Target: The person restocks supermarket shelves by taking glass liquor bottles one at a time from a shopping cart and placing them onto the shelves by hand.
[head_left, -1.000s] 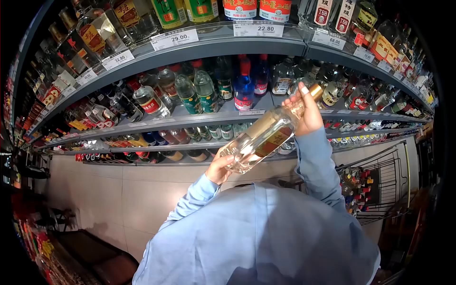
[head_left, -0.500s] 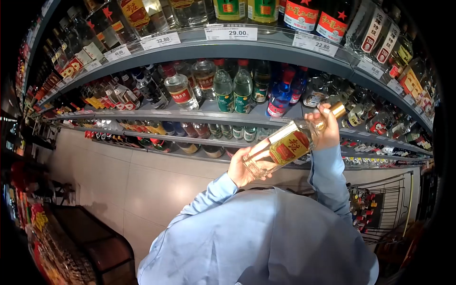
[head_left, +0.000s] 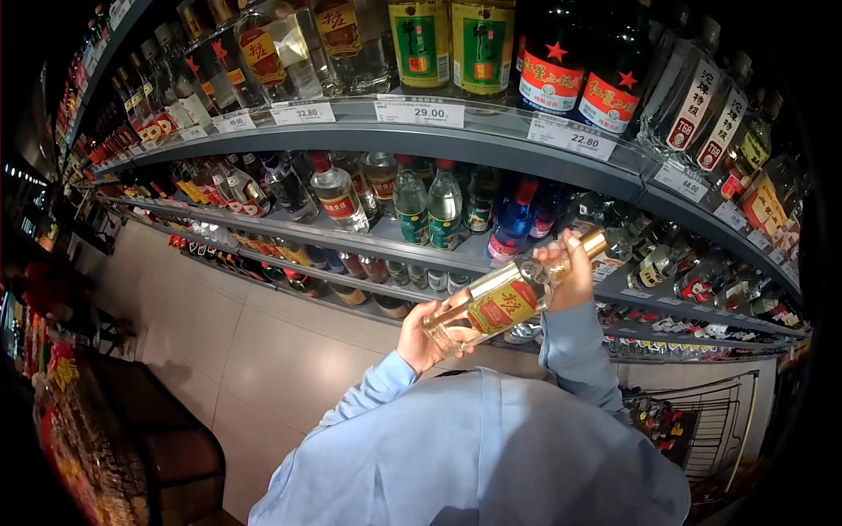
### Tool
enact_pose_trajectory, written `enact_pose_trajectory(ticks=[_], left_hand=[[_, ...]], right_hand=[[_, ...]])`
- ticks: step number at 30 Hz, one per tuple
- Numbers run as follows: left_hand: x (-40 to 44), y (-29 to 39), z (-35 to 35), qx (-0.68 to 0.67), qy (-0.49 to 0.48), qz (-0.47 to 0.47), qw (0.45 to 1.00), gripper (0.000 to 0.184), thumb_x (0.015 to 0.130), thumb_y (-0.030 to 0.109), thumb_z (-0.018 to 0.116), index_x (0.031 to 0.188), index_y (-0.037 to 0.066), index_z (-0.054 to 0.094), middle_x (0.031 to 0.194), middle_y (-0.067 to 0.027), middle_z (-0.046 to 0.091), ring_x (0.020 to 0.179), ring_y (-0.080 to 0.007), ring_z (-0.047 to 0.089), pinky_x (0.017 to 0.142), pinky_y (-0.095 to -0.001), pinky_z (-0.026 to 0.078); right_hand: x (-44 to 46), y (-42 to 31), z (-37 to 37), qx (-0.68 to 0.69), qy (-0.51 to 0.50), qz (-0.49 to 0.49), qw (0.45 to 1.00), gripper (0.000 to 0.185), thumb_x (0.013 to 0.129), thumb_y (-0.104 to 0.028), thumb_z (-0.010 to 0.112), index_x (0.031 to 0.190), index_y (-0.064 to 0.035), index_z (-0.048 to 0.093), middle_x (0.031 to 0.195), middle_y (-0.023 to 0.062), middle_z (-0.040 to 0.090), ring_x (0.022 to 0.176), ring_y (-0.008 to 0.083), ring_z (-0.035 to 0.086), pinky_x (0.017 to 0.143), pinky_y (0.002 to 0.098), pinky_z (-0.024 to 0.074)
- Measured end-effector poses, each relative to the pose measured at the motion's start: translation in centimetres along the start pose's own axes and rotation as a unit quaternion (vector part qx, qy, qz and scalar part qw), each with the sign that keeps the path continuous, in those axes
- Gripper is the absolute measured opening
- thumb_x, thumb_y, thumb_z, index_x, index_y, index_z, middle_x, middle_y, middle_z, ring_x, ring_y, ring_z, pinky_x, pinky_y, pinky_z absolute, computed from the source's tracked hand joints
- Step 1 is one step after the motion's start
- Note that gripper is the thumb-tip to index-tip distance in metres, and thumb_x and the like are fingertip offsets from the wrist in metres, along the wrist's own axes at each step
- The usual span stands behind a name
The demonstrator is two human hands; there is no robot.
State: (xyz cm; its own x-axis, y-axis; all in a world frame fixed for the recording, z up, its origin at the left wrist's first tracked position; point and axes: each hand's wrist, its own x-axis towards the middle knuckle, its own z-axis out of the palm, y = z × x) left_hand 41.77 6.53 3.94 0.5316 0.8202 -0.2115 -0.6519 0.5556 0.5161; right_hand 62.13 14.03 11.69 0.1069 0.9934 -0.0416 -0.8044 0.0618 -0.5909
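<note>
A clear glass liquor bottle [head_left: 502, 306] with a gold cap and a yellow-and-red label lies tilted across the front of my body, its cap up to the right. My left hand [head_left: 423, 338] is closed around the base. Near the cap, my right hand [head_left: 570, 270] grips the neck. The label faces up toward me. Just beyond my hands is a shelf with blue bottles [head_left: 512, 223] and green-labelled clear bottles [head_left: 444, 210]. Bottles with a similar label [head_left: 263, 54] stand on the upper shelf at the left.
The upper shelf edge [head_left: 333, 136] curves across the view and carries price tags [head_left: 421, 114]. A wire shopping cart [head_left: 724, 421] holding several items is at the lower right. Pale floor tiles [head_left: 272, 359] run below the shelves. A dark display stand [head_left: 167, 438] occupies the lower left.
The view has tilted up, so the upper shelf shows more. Both hands and the bottle appear shifted slightly left and lower, with the same hold kept.
</note>
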Motion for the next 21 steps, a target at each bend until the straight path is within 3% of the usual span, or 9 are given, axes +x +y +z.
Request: enact_pose_trajectory(ticks=[5, 10, 11, 15, 21], left_hand=[[0.6, -0.2, 0.2, -0.006, -0.018, -0.004, 1.000, 0.067, 0.078, 0.049, 0.041, 0.134, 0.012, 0.035, 0.132, -0.0123, 0.037, 0.094, -0.0353, 0.056, 0.064, -0.0362, 0.047], [1.4, -0.5, 0.8, 0.007, -0.036, -0.019, 0.999, 0.067, 0.079, 0.048, 0.041, 0.134, 0.012, 0.034, 0.130, -0.0106, 0.039, 0.091, -0.0339, 0.057, 0.064, -0.0357, 0.045], [1.5, -0.6, 1.0, 0.020, -0.014, -0.023, 0.999, 0.068, 0.077, 0.050, 0.043, 0.135, 0.016, 0.033, 0.128, -0.0156, 0.041, 0.087, -0.0352, 0.057, 0.066, -0.0373, 0.048], [1.9, -0.8, 1.9, 0.034, -0.037, -0.049, 0.998, 0.067, 0.079, 0.051, 0.038, 0.135, 0.017, 0.033, 0.129, -0.0085, 0.042, 0.090, -0.0313, 0.058, 0.065, -0.0342, 0.044], [1.7, -1.1, 2.1, 0.055, -0.076, -0.073, 0.993, 0.067, 0.079, 0.052, 0.038, 0.136, 0.016, 0.033, 0.125, -0.0101, 0.047, 0.088, -0.0305, 0.058, 0.065, -0.0319, 0.044]], right_hand=[[-0.2, -1.2, 0.1, -0.013, 0.023, -0.017, 0.999, 0.006, 0.085, -0.010, 0.048, 0.084, -0.0109, 0.043, 0.064, 0.0013, 0.043, 0.061, 0.0133, 0.045, 0.065, 0.0324, 0.0425], [-0.4, -2.2, -0.9, 0.019, 0.036, -0.024, 0.999, 0.006, 0.085, -0.009, 0.048, 0.085, -0.0113, 0.043, 0.063, 0.0016, 0.043, 0.061, 0.0136, 0.045, 0.065, 0.0318, 0.0428], [-0.3, -2.2, -1.7, 0.018, 0.036, -0.033, 0.999, 0.006, 0.085, -0.010, 0.049, 0.086, -0.0113, 0.043, 0.062, 0.0014, 0.042, 0.061, 0.0142, 0.045, 0.066, 0.0322, 0.0430], [-0.9, -3.0, -2.8, 0.026, 0.038, -0.048, 0.998, 0.005, 0.085, -0.012, 0.048, 0.087, -0.0105, 0.044, 0.062, 0.0025, 0.046, 0.060, 0.0166, 0.047, 0.069, 0.0348, 0.0423], [-2.1, -3.7, -3.2, 0.013, 0.060, -0.066, 0.996, 0.005, 0.085, -0.014, 0.048, 0.087, -0.0102, 0.045, 0.062, 0.0026, 0.046, 0.060, 0.0165, 0.047, 0.069, 0.0343, 0.0421]])
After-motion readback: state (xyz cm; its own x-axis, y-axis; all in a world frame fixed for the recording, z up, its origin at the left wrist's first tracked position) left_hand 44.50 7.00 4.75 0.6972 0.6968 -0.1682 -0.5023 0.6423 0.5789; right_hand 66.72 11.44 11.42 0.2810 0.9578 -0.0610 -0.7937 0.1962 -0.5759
